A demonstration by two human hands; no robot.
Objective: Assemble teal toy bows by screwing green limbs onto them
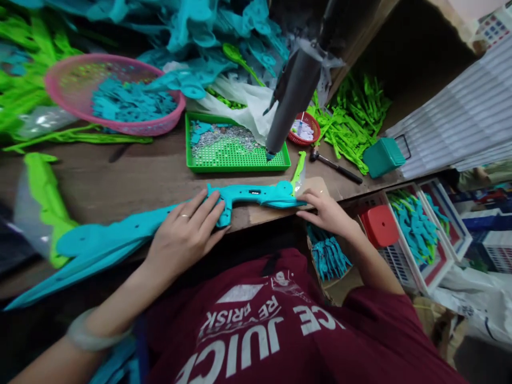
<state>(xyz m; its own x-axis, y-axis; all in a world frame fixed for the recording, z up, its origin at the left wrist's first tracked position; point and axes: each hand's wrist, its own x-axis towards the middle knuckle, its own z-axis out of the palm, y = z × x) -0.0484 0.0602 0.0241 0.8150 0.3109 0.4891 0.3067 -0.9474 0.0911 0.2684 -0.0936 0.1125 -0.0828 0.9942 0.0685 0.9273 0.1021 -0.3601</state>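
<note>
A long blue plastic toy bow (248,194) with light green end pieces lies across the front edge of the table. My left hand (186,226), with a ring on one finger, is wrapped over its middle beside the handle-like part, fingers together on top and thumb on the near side. At the bow's right end, my right hand (326,212) holds the blue tip between thumb and fingers. One green end piece (46,205) sticks up at the far left; a smaller green end piece (298,172) rises near my right hand. Above the bow hangs a dark power screwdriver (294,96), its bit pointing down.
Behind the bow stands a green tray (240,168) of small metal screws. A pink basket (120,127) holds small blue parts; a red basket (304,140) holds white pieces. A hammer (336,166) lies right of them, near a teal box (384,158). Blue and green parts are heaped behind.
</note>
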